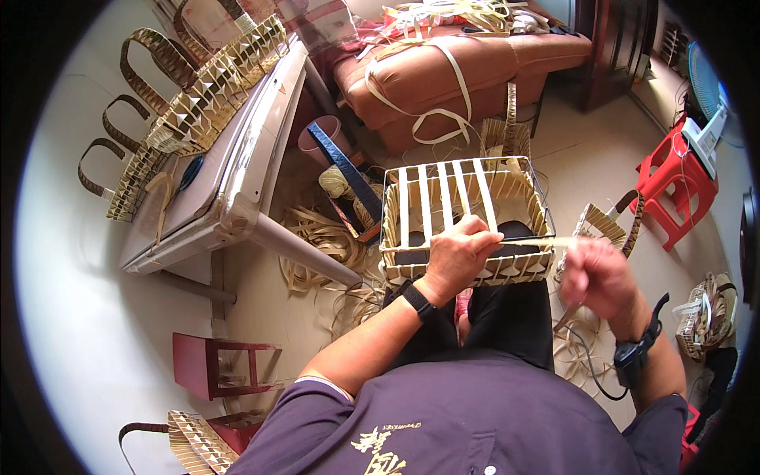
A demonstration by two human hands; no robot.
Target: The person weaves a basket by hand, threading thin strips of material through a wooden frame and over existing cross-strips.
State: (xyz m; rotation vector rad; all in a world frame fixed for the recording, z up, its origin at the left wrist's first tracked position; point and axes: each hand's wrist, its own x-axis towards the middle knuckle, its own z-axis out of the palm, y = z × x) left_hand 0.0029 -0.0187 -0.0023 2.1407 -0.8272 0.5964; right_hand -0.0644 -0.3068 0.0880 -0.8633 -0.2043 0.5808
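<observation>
A wire-framed basket (398, 265) woven with pale flat strips rests by my knees. Several cream strips (425, 198) run side by side across part of its open top. My left hand (463, 252) is closed at the near rim, pinching a pale flat strip (538, 241) against the frame wire. From there the strip stretches right toward my right hand (595, 273), which is curled and smeared by motion. The strip's end seems to lie in its fingers. A thin pointed piece below that hand is too blurred to name.
Finished-looking handled baskets (207, 99) line a table (237, 190) at left. Loose strips (321, 245) lie on the floor beside a blue-edged box (344, 170). A brown sofa (443, 75) holds more strips. A red stool (677, 186) with a fan stands right; a dark red stool (198, 366) sits lower left.
</observation>
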